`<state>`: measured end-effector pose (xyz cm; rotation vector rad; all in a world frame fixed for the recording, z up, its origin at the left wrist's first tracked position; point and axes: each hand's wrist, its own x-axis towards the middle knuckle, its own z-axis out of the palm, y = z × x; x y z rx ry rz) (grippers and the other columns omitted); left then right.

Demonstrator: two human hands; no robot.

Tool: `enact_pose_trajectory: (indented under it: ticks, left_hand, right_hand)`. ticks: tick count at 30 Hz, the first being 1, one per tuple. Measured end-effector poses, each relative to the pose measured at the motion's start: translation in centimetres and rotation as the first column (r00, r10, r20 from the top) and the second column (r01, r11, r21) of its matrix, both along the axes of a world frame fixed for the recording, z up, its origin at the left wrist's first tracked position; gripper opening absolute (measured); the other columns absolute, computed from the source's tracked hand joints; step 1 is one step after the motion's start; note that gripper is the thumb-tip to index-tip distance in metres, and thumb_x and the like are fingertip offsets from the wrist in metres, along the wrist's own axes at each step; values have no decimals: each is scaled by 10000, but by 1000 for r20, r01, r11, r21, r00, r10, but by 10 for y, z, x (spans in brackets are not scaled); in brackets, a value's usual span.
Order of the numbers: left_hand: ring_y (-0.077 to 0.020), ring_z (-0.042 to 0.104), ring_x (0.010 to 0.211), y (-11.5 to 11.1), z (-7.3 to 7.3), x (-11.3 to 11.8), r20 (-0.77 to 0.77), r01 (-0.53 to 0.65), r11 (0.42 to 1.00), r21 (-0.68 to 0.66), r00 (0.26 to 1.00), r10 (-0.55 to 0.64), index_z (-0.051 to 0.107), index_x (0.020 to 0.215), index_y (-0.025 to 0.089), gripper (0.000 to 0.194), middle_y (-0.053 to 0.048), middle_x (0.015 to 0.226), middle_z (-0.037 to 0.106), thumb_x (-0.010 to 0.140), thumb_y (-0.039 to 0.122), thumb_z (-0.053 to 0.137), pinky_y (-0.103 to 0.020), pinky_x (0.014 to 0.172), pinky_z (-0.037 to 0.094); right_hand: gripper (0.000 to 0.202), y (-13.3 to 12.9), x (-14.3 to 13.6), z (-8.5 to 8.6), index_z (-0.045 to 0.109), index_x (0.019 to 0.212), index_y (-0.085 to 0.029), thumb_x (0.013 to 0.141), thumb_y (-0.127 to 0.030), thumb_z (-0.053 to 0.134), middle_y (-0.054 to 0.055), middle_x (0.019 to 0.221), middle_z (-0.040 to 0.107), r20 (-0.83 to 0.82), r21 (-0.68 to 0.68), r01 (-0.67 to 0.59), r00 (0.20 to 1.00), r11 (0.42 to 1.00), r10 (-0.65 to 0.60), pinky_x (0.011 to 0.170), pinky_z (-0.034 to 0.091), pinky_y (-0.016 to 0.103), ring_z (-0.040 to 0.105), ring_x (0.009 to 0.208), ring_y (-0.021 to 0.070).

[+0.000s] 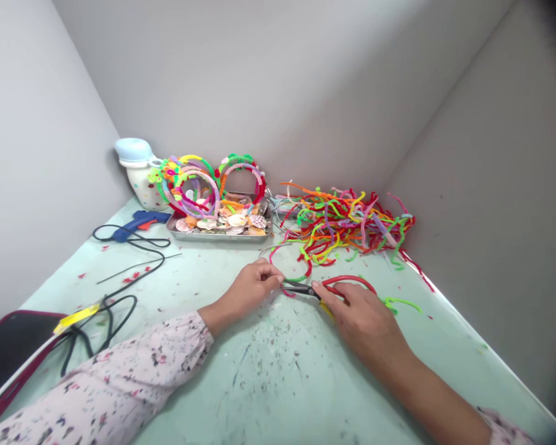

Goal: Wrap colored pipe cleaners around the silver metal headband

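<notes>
My left hand (254,285) is closed in a pinch on the end of a thin hoop wrapped in green, red and pink pipe cleaner (309,268), near the middle of the table. My right hand (359,315) is wrapped round a pair of scissors with red and yellow handles (352,279). The dark blades point left and reach close to the fingertips of my left hand. A short pink end of pipe cleaner (289,293) lies by the blades. Whether the blades touch it is too small to tell.
Behind are a metal tray (220,237) of shells with colourful headbands (241,165), and a pile of pipe cleaners (347,222). At left are a white jar (143,182), a blue glue gun (132,227) and black cables (134,243). Walls enclose the table (259,383).
</notes>
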<state>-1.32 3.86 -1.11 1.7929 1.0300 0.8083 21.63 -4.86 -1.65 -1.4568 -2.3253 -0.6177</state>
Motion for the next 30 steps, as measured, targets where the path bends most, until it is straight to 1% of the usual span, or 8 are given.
enact_pose_trajectory:
  ticks: [6,11,15,19,21,24,27,30]
  left_hand:
    - [-122,502,667,2,-3,0,-30,2,1000,22,1000,-2,700,763,145,162,-13,753,548,770,232,563,-231,618,377]
    - [-122,502,672,2,-3,0,-39,5,999,40,999,-4,702,761,147,163,-16,752,550,769,234,565,-228,623,381]
    - [-124,508,658,1,-1,0,19,-22,1000,14,1000,22,693,773,152,209,-20,773,562,789,310,556,-230,608,393]
    - [-114,492,598,-1,3,0,82,-62,996,-58,994,66,676,791,146,290,-10,758,555,810,395,528,-232,572,395]
    - [-112,486,591,-2,4,0,91,-63,996,-63,993,68,664,772,141,260,-5,734,550,789,377,558,-227,566,393]
    - [-105,480,585,-4,6,0,109,-67,997,-38,991,71,644,730,138,220,4,708,534,776,343,579,-219,563,387]
    - [-100,471,577,-4,6,0,114,-80,996,-44,990,84,632,743,137,223,8,710,518,794,342,562,-217,552,375]
    - [-106,465,605,-5,6,-1,116,-92,996,-12,989,93,630,759,139,233,3,729,511,809,352,549,-216,560,365]
  right_hand:
    - [490,-2,0,2,561,1259,-279,841,-42,467,86,958,625,38,42,-17,999,999,15,746,427,329,555,841,222]
    - [501,-1,1,0,548,1271,-284,838,-44,470,86,962,622,33,16,-8,999,1000,8,747,434,336,556,844,224]
    - [477,0,2,1,531,1286,-286,856,-84,490,87,978,620,-1,-49,-12,1000,999,12,763,448,340,562,874,222]
    - [431,2,9,10,535,1282,-266,876,-133,474,89,976,621,-69,-133,-54,997,990,45,761,473,325,581,880,206]
    - [432,5,21,16,523,1292,-256,874,-159,471,86,986,621,-123,-122,-7,992,993,-8,753,486,324,591,884,209]
    - [491,13,52,19,458,1338,-249,851,-222,512,85,1054,615,-215,-113,152,961,982,-173,732,505,327,602,910,222]
    - [462,24,93,11,498,1282,-231,821,-243,532,85,1106,618,-277,-147,265,914,953,-297,766,503,352,612,931,230]
    - [417,32,125,-4,557,1216,-208,801,-254,539,92,1058,651,-280,-190,350,876,917,-392,700,505,335,641,851,226]
